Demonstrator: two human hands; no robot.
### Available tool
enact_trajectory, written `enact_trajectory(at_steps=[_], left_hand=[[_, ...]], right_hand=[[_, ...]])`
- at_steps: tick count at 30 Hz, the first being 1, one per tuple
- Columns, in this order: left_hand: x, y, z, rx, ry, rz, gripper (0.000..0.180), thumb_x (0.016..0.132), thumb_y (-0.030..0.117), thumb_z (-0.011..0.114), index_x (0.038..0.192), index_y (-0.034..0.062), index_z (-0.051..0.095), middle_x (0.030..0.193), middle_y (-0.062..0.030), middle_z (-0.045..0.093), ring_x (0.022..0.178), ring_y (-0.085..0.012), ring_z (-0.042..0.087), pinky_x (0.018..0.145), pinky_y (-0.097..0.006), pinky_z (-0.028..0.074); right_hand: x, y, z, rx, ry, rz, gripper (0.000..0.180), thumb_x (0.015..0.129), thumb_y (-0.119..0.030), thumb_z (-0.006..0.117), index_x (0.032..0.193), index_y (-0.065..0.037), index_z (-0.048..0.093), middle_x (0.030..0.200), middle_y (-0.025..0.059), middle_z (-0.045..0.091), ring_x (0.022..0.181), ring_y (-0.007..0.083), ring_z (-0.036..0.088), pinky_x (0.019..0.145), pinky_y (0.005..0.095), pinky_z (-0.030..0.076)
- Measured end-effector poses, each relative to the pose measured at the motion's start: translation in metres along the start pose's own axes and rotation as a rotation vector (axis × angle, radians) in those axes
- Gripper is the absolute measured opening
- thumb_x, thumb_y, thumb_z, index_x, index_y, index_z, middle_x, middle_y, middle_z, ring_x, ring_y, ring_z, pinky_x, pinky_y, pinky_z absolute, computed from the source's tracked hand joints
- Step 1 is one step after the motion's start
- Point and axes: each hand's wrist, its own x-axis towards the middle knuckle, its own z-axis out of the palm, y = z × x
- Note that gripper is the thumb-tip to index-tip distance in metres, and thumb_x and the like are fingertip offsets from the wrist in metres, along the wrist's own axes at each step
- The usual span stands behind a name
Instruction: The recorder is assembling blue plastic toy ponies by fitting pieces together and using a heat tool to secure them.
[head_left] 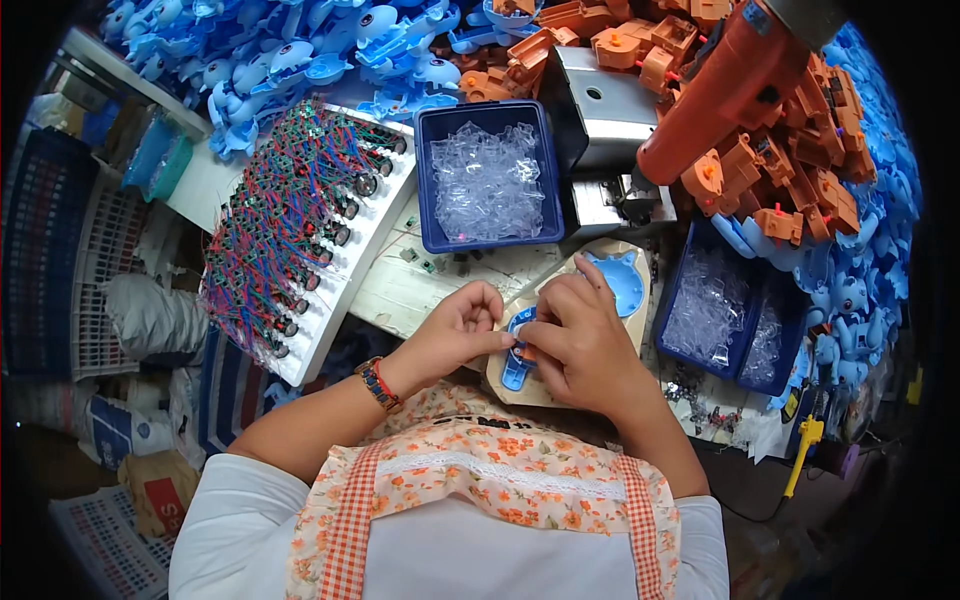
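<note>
A beige holding fixture (pixel 635 330) lies on the bench in front of me, with two hollows. In its near-left hollow sits a blue plastic toy shell half (pixel 515 374), partly covered by my fingers. The far-right hollow holds a rounded blue shell piece (pixel 622 284). My left hand (pixel 462 328) is closed, thumb and fingers reaching the shell's left side. From the right, my right hand (pixel 582 340) is closed in a pinch over the same shell, its index finger raised. A small orange bit shows beneath these fingertips; what either hand pinches is hidden.
Left lies a white foam tray (pixel 335 318) of wired round components (pixel 290 215). Blue bins (pixel 437 238) hold clear plastic parts (pixel 490 185). An orange power tool (pixel 715 95) hangs at upper right over a metal device (pixel 605 205). Orange housings (pixel 740 170) and blue shells (pixel 290 60) are heaped behind.
</note>
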Motion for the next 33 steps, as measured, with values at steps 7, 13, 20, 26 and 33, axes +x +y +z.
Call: enact_trajectory(at_steps=[7,13,20,26,33], left_hand=[[0.006,0.012,0.0,-0.085,0.013,-0.174,0.03,0.084,0.003,0.074,0.095,0.0125,0.047,0.063,0.0096,0.043,0.049,0.0006,0.034,0.042,-0.019,0.023],[0.003,0.007,0.005,-0.06,0.024,-0.139,0.031,0.084,0.005,0.075,0.096,0.0125,0.047,0.065,0.0087,0.045,0.05,0.0,0.036,0.043,-0.019,0.025],[-0.004,0.002,0.0,0.044,-0.001,-0.004,0.031,0.084,0.009,0.077,0.098,0.0117,0.049,0.069,0.0092,0.047,0.055,0.0011,0.039,0.047,-0.017,0.028],[-0.001,0.004,0.002,0.011,0.02,-0.048,0.027,0.085,0.009,0.075,0.096,0.0104,0.05,0.071,0.0095,0.047,0.057,0.002,0.038,0.048,-0.016,0.028],[-0.012,0.003,-0.002,0.488,0.138,0.166,0.014,0.089,0.009,0.072,0.099,0.0056,0.062,0.077,0.0047,0.056,0.064,-0.0014,0.05,0.054,-0.018,0.04]], right_hand=[[0.0,0.003,0.004,0.074,0.047,0.035,0.012,0.068,-0.005,0.069,0.079,-0.008,0.068,0.082,0.0076,0.049,0.085,0.0271,0.055,0.108,0.0604,0.033],[-0.003,0.003,0.004,0.065,0.057,0.037,0.014,0.068,-0.002,0.067,0.081,-0.007,0.067,0.083,0.0084,0.05,0.085,0.0285,0.056,0.108,0.0596,0.034],[-0.003,0.002,0.007,0.057,0.124,0.038,0.025,0.07,0.001,0.063,0.095,-0.003,0.061,0.09,0.0117,0.054,0.093,0.0321,0.057,0.108,0.0586,0.034],[-0.005,0.003,0.006,0.076,0.078,0.071,0.017,0.071,-0.002,0.066,0.087,-0.006,0.065,0.088,0.0092,0.052,0.092,0.0295,0.057,0.108,0.0591,0.033],[-0.004,0.004,0.004,0.096,0.077,0.068,0.013,0.068,-0.006,0.069,0.081,-0.008,0.068,0.085,0.0069,0.05,0.089,0.0273,0.056,0.108,0.0603,0.032]])
